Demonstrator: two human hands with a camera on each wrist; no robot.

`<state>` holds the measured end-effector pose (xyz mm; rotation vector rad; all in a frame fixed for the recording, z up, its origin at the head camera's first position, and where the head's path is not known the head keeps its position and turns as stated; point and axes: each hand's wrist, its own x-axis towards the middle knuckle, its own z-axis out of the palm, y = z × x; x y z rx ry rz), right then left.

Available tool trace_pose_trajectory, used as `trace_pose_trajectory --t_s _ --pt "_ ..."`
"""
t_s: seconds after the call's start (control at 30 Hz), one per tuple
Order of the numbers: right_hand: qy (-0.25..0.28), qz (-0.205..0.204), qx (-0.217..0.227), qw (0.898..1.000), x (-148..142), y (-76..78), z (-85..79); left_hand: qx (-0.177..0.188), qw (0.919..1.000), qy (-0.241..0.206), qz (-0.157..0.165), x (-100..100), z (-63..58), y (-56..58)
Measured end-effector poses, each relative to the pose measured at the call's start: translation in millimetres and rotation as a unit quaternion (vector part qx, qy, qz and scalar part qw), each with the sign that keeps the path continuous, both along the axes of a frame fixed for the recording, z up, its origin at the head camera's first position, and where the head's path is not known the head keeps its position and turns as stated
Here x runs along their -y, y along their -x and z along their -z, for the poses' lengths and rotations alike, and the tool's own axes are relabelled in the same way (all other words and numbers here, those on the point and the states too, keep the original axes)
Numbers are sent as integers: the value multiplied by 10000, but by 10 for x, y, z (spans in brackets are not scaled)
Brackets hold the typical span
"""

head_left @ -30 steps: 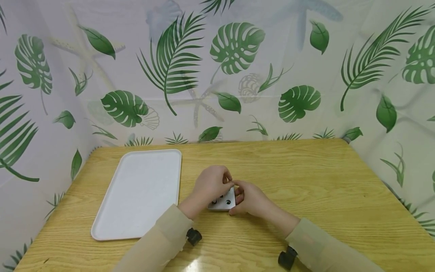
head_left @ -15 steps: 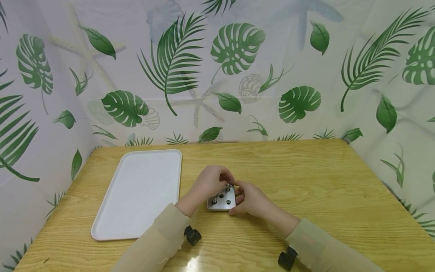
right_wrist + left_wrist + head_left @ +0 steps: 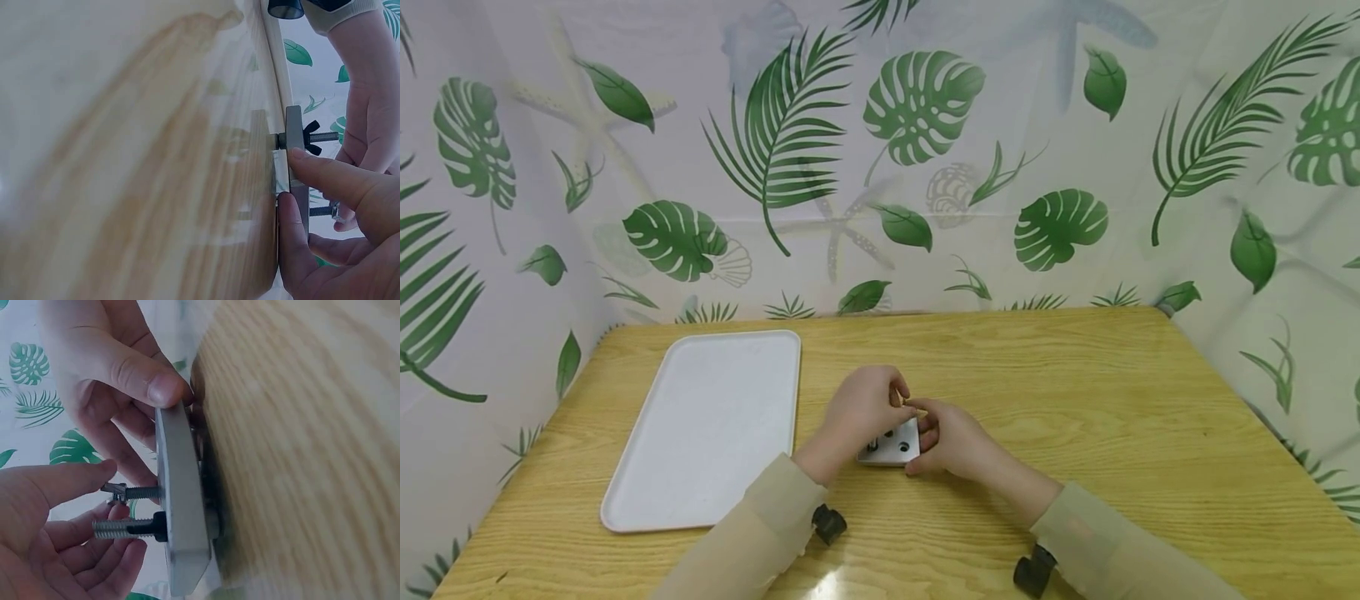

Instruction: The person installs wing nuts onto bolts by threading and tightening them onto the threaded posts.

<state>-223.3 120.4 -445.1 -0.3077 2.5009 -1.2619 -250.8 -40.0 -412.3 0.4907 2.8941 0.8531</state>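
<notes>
A silver metal plate (image 3: pixel 891 454) with round holes sits mid-table, raised slightly off the wood by bolt heads beneath. My right hand (image 3: pixel 955 437) grips its right edge between thumb and fingers. Two threaded bolts stand up from it. One bolt (image 3: pixel 142 492) has a silver wing nut (image 3: pixel 116 490) near its tip, which my left hand (image 3: pixel 863 408) pinches between thumb and fingers. The other bolt (image 3: pixel 325 137) carries a black wing nut (image 3: pixel 312 137) down by the plate. From the head camera, my left fingers hide the far bolt.
A white tray (image 3: pixel 715 417) lies on the left of the wooden table (image 3: pixel 1060 392). Behind and at both sides hangs a leaf-printed cloth (image 3: pixel 970 275). Each sleeve has a small black camera (image 3: pixel 829 523) at the wrist.
Half a second ago my left fingers lifted back and showed the far bolt; now they cover it again, turned about the wing nut. My right hand and the plate stay put.
</notes>
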Motion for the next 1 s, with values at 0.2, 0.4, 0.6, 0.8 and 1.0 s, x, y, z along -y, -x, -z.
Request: trace_pose_trajectory --t_s 0.2,0.4,0.6,0.8,1.0 --pt "-27 55 -15 10000 4 1 4 60 9988 -345 331 44 6 32" --pt "40 37 3 10000 5 0 9 134 9974 -550 456 68 20 33" --pt "50 101 66 9999 10 -2 -3 130 9963 -671 525 73 13 20" --pt "-134 158 -29 9998 7 -5 -8 -163 9994 -247 171 48 24 -19" --pt "-112 45 -40 9999 2 1 -17 -91 9996 -221 -137 51 43 -21"
